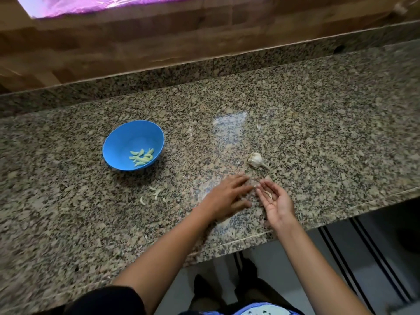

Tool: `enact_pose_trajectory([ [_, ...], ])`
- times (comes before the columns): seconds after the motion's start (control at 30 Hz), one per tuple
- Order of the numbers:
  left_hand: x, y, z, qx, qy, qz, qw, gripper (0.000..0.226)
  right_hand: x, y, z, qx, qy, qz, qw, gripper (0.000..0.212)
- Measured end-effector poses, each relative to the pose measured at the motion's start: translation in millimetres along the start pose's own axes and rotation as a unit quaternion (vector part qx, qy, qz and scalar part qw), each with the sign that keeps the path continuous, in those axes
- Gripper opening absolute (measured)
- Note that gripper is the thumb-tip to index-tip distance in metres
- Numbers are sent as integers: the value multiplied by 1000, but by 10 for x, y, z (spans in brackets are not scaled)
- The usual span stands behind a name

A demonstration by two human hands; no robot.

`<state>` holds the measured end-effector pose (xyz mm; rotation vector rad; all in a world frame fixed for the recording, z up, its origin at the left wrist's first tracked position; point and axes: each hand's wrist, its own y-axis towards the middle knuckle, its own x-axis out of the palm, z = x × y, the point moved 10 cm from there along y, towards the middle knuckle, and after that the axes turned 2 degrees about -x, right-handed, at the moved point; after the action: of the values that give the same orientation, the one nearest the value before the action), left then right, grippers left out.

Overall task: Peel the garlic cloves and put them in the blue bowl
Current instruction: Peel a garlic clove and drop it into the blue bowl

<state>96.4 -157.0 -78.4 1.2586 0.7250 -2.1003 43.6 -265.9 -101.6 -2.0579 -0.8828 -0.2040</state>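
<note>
A blue bowl [122,142] stands on the granite counter at the left and holds several peeled, pale green garlic cloves [142,157]. A partly broken garlic bulb [255,159] lies to the right, just beyond my hands. My left hand [227,196] lies palm down on the counter with its fingers spread flat. Beside it my right hand [276,201] is turned palm up with relaxed fingers, and a small piece of garlic skin [268,193] rests in the palm. The fingertips of the two hands almost meet.
Scraps of garlic peel [154,193] lie on the granite counter [318,133] between the bowl and my left hand. A wooden wall panel [159,42] rises behind the backsplash. The counter's front edge [250,238] runs just below my wrists.
</note>
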Motion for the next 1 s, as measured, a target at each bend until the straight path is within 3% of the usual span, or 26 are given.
enact_pose_trajectory([
  [0.1,-10,-205,55,67,28,-22,997,46,-8,-3,45,8,7,7,1000,24],
  [0.2,-19,-548,-111,54,41,-22,997,47,131,-70,181,22,-13,-8,1000,24],
  [0.43,-207,-1253,-468,-21,17,134,991,35,452,-316,564,80,-43,-75,993,19],
  [0.5,-341,-1299,-553,-94,-51,218,970,24,531,-370,668,97,-40,-94,990,19],
  [0.6,-529,-1304,-608,-239,-264,329,874,27,676,-484,922,138,-41,-126,982,22],
  [0.67,-569,-1203,-481,-249,-334,342,842,31,741,-562,1095,178,-1,-135,975,26],
  [0.83,-520,-1102,-186,-229,-265,284,893,31,927,-707,1285,258,73,-174,948,34],
  [1.0,-649,-1268,-267,-223,-200,314,901,28,971,-861,1453,314,105,-140,933,33],
])
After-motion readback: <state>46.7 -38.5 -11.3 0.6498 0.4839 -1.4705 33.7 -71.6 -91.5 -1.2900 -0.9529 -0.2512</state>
